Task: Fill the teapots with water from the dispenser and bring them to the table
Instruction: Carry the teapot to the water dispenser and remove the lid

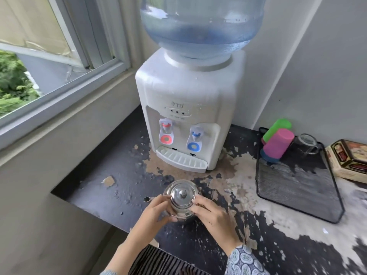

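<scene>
Steel teapot [181, 201], lid on w/ knob up, stands on the worn black countertop [111, 187] between both hands. Left hand [154, 214] grips the pot's left side, fingers curled round the body; the spout [148, 199] pokes out just beyond its fingertips. Right hand [213, 214] grips the right side, fingers curled at the lid's edge; whether it also holds a handle can't be told, hidden under the hand. Patterned sleeve [243, 261] covers the right wrist.

Beyond the hands, straight ahead & apart from the pot: white water dispenser [188, 108] w/ blue bottle [200, 26] on top. Red tap [166, 132] lies ahead of the left hand, blue tap [195, 138] ahead of the right; drip tray [180, 159] below both.

Farther out past the right hand: black mesh tray [297, 185] holding stacked cups, green [277, 128] & pink [278, 144], plus a glass mug [306, 143]. Printed box [349, 157] beside the tray, far side. Window [49, 62] up beyond the left hand.
</scene>
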A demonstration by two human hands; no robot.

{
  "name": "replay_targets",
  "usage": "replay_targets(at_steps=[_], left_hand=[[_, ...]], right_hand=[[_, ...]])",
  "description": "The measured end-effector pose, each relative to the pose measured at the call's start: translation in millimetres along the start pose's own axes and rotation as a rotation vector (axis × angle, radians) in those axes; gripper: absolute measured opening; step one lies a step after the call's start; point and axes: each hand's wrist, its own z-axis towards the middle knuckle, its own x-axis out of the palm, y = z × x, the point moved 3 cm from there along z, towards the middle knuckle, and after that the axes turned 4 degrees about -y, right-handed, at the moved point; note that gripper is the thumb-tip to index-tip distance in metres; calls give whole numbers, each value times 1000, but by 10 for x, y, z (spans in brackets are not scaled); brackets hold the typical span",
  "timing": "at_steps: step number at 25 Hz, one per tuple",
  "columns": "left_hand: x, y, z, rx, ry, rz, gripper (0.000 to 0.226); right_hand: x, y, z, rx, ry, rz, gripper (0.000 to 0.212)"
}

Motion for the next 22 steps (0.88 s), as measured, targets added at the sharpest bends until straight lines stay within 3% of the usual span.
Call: replay_targets(at_steps=[4,8,10,12,14,16,20,22], left_hand=[[82,94,-56,133,-110,268,24],[77,23,-134,166,-183,279,25],[7,-38,-79,117,-250,222,42],[-12,-91,92,100,-292,256,63],[53,-118,257,79,-218,383,82],[145,-105,361,-59,-69,479,95],[232,-91,331,-226,89,588,90],[243,-62,321,-205,9,640,80]], right_hand=[[121,-71,-145,17,31,8,42],[119,-50,-113,130,-25,108,38],[84,-10,37,226,-88,190,31],[71,41,279,279,-37,147,31],[162,55,489,284,160,29,44],[263,44,598,297,353,-55,52],[314,20,591,342,346,14,50],[296,27,567,371,329,37,61]])
